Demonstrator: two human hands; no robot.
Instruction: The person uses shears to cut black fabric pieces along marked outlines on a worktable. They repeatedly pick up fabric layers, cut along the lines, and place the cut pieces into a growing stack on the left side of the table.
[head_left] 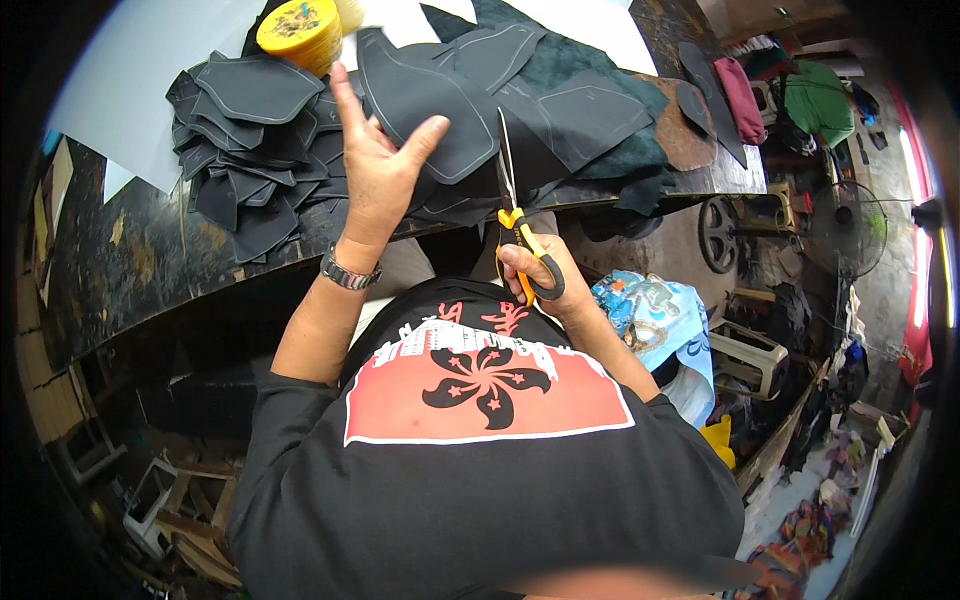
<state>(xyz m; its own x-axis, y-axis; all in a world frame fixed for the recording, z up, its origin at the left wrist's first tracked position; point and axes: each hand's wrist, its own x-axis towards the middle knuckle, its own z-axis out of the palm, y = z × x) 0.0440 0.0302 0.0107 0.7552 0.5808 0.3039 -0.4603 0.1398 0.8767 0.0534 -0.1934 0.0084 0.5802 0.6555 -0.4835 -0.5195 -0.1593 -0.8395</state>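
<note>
Gripping yellow-&-blk scissors (511,220), R hand (570,276) is wrapped round the handles, blades up & nearly together. L hand (380,170) has thumb & index spread wide at a dk grey panel (430,105); can't tell if it's pinched. Panel's smooth, curved, w/ pale edge line, nr tabletop's (150,255) front. Further L, similar pcs (260,88) piled; yellow tub (300,35) behind.

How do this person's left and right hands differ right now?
The left hand has its thumb and index finger spread apart at a dark cut piece; the right hand grips yellow-and-black scissors. The left hand has a watch at its wrist; the right hand shows none. Both are ungloved.
</note>
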